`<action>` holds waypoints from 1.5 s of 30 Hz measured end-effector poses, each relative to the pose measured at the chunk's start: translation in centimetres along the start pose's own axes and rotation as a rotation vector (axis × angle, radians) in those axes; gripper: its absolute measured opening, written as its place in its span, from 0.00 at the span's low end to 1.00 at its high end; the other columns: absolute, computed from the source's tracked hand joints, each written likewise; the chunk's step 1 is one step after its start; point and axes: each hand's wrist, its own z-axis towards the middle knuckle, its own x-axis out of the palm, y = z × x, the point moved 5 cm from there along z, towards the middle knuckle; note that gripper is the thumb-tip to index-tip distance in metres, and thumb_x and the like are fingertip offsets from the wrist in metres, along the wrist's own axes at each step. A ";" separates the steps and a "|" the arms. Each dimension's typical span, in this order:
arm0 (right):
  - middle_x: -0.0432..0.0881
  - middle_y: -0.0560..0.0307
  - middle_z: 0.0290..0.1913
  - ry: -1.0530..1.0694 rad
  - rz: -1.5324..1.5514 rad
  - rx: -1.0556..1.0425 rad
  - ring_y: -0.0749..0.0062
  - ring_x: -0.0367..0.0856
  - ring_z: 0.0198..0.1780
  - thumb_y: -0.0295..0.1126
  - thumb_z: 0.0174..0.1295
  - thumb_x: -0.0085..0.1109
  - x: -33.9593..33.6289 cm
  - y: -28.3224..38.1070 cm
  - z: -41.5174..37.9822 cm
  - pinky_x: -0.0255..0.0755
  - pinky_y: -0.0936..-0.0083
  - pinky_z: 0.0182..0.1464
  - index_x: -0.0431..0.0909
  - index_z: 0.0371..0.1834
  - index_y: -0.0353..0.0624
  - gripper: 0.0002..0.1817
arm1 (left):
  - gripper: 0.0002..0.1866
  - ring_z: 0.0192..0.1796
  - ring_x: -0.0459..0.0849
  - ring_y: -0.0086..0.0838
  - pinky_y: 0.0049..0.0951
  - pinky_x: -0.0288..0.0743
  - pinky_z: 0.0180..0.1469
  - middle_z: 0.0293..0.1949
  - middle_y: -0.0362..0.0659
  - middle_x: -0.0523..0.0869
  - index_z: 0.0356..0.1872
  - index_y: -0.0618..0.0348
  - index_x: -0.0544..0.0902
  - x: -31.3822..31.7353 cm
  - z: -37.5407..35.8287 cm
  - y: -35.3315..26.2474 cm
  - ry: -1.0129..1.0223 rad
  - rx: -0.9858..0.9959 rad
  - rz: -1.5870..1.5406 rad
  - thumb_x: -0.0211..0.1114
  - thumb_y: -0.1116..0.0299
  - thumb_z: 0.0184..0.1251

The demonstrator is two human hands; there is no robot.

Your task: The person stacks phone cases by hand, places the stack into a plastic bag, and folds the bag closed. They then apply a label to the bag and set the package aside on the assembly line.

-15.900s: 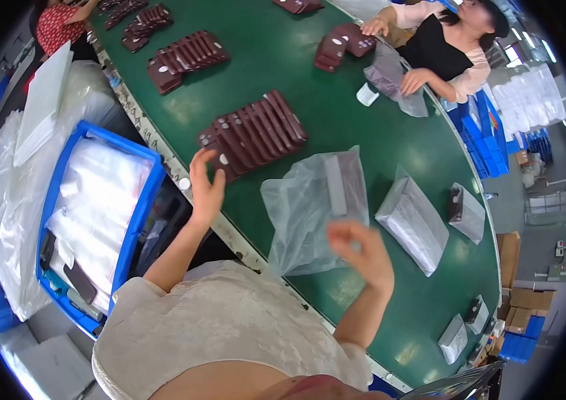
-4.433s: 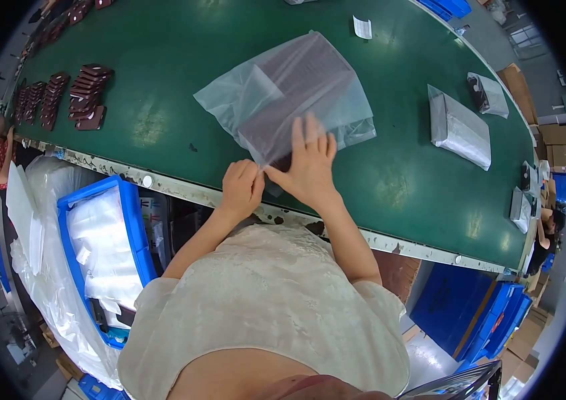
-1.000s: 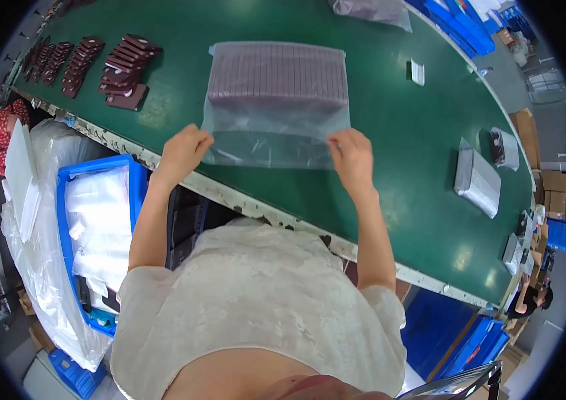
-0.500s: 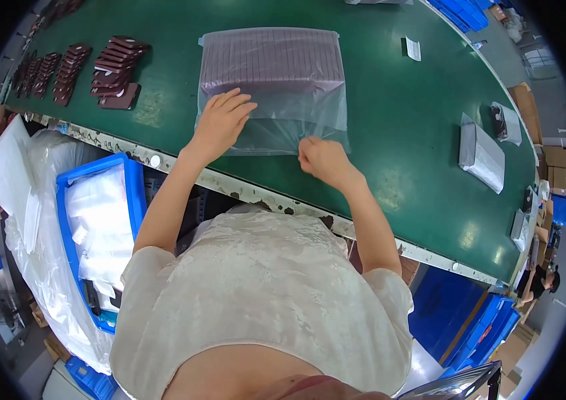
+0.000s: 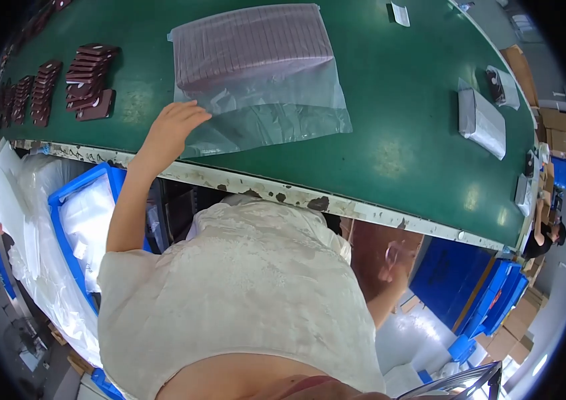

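Observation:
A clear plastic bag (image 5: 266,123) lies on the green table, wrapped around a row of dark reddish-brown flat pieces (image 5: 253,43) that stand side by side. Its loose end spreads toward the table's near edge. My left hand (image 5: 175,127) rests at the lower left of the bag, fingers stretched out and touching the plastic. Below the table edge on the right, my right hand (image 5: 399,270) is blurred. It is closed around something pinkish and see-through that I cannot make out.
Stacks of dark brown cases (image 5: 89,80) stand on the left of the table. Wrapped packs (image 5: 481,123) lie at the right, a white slip (image 5: 399,15) farther back. Blue crates (image 5: 459,283) are below right; a blue bin (image 5: 86,227) holding plastic bags is below left.
My right hand has let go of the bag's loose end and dropped below the table edge. The bag's gathered end has spread flat. My left hand has shifted left along the bag.

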 end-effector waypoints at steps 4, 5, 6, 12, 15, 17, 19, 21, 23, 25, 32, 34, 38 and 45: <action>0.76 0.54 0.19 -0.247 -0.570 -0.103 0.69 0.73 0.19 0.48 0.64 0.62 -1.9 5.8 0.7 0.66 0.70 0.22 0.76 0.22 0.39 0.23 | 0.24 0.73 0.70 0.40 0.45 0.62 0.75 0.63 0.44 0.80 0.58 0.54 0.81 0.6 -1.3 -0.3 0.006 0.109 0.275 0.58 0.82 0.59; 0.77 0.52 0.19 -0.313 -0.698 -0.109 0.68 0.75 0.20 0.48 0.64 0.62 -1.7 7.1 -0.5 0.67 0.68 0.23 0.78 0.23 0.38 0.23 | 0.24 0.73 0.70 0.40 0.45 0.62 0.75 0.63 0.44 0.80 0.58 0.54 0.81 0.5 -1.6 -0.2 0.010 0.122 0.281 0.58 0.82 0.59; 0.78 0.51 0.22 -0.388 -0.610 -0.329 0.67 0.77 0.23 0.43 0.64 0.64 0.3 13.1 -1.2 0.68 0.67 0.26 0.78 0.28 0.37 0.18 | 0.23 0.73 0.70 0.40 0.45 0.61 0.76 0.64 0.44 0.79 0.58 0.54 0.81 0.4 -1.7 -0.3 -0.007 0.151 0.322 0.59 0.81 0.59; 0.72 0.55 0.71 -0.218 -0.937 -1.501 0.53 0.69 0.71 0.21 0.49 0.67 15.8 34.1 3.4 0.65 0.54 0.71 0.74 0.68 0.55 0.37 | 0.17 0.74 0.69 0.40 0.45 0.61 0.76 0.64 0.45 0.79 0.50 0.54 0.81 1.2 -0.8 -0.7 -0.071 0.273 0.264 0.60 0.77 0.59; 0.72 0.59 0.71 -0.061 -1.061 -1.812 0.57 0.68 0.73 0.24 0.52 0.64 21.8 36.5 5.7 0.63 0.54 0.73 0.74 0.68 0.58 0.35 | 0.16 0.74 0.69 0.41 0.46 0.61 0.76 0.64 0.45 0.79 0.47 0.55 0.80 2.1 -0.3 0.1 -0.037 0.281 0.234 0.63 0.77 0.54; 0.74 0.63 0.69 0.166 -1.151 -2.129 0.62 0.66 0.74 0.26 0.55 0.63 24.7 36.8 6.3 0.61 0.55 0.75 0.78 0.61 0.58 0.28 | 0.16 0.74 0.69 0.41 0.46 0.61 0.76 0.64 0.45 0.79 0.45 0.55 0.80 2.3 0.0 0.3 -0.021 0.276 0.218 0.65 0.77 0.52; 0.76 0.64 0.66 0.264 -1.127 -2.123 0.62 0.68 0.73 0.26 0.56 0.63 25.5 37.6 8.2 0.62 0.55 0.75 0.79 0.58 0.57 0.24 | 0.12 0.70 0.73 0.42 0.46 0.64 0.74 0.60 0.45 0.82 0.40 0.56 0.79 1.9 0.2 0.4 -0.009 0.284 0.171 0.67 0.76 0.53; 0.81 0.64 0.61 0.478 -1.074 -2.065 0.63 0.72 0.71 0.27 0.58 0.63 26.4 37.9 9.7 0.64 0.56 0.74 0.81 0.51 0.54 0.17 | 0.10 0.69 0.75 0.43 0.46 0.66 0.73 0.58 0.44 0.83 0.38 0.57 0.79 1.6 0.1 0.4 -0.001 0.283 0.150 0.68 0.75 0.54; 0.83 0.63 0.56 0.487 -0.931 -1.963 0.64 0.75 0.67 0.27 0.60 0.63 26.4 38.1 10.7 0.67 0.58 0.71 0.81 0.47 0.51 0.11 | 0.07 0.64 0.79 0.45 0.44 0.70 0.69 0.54 0.45 0.85 0.35 0.58 0.79 0.8 0.3 0.7 -0.080 0.240 -0.003 0.69 0.74 0.57; 0.86 0.61 0.47 0.503 -0.661 -1.728 0.66 0.82 0.59 0.28 0.65 0.62 25.8 38.6 11.9 0.73 0.64 0.65 0.81 0.37 0.46 0.01 | 0.06 0.62 0.81 0.46 0.43 0.72 0.67 0.51 0.45 0.86 0.33 0.58 0.79 0.6 0.4 1.1 -0.127 0.218 -0.081 0.69 0.74 0.58; 0.79 0.64 0.28 0.353 0.075 -1.232 0.78 0.76 0.30 0.33 0.72 0.58 26.9 40.2 16.8 0.69 0.79 0.36 0.78 0.27 0.40 0.14 | 0.13 0.37 0.79 0.29 0.29 0.73 0.47 0.34 0.41 0.83 0.33 0.62 0.82 1.2 1.0 7.8 -0.626 -0.385 -0.693 0.60 0.64 0.77; 0.77 0.65 0.26 0.338 0.210 -1.195 0.80 0.72 0.28 0.33 0.73 0.57 28.1 41.2 18.4 0.65 0.80 0.32 0.78 0.25 0.39 0.16 | 0.16 0.36 0.76 0.26 0.27 0.72 0.46 0.34 0.40 0.82 0.34 0.63 0.82 2.3 2.9 10.5 -0.687 -0.429 -0.865 0.58 0.61 0.79; 0.83 0.66 0.32 0.387 0.270 -0.841 0.82 0.74 0.32 0.41 0.76 0.54 31.3 41.1 22.4 0.68 0.79 0.37 0.83 0.31 0.42 0.18 | 0.22 0.35 0.72 0.21 0.25 0.70 0.45 0.33 0.38 0.80 0.38 0.66 0.83 5.0 5.6 13.0 -0.825 -0.638 -1.239 0.52 0.56 0.83; 0.88 0.60 0.33 0.432 -0.085 -0.468 0.73 0.83 0.34 0.45 0.71 0.57 33.0 40.4 24.2 0.76 0.73 0.40 0.85 0.39 0.41 0.18 | 0.21 0.40 0.76 0.23 0.27 0.72 0.48 0.36 0.41 0.81 0.47 0.67 0.80 7.9 7.0 14.6 -0.711 -0.744 -1.092 0.50 0.56 0.83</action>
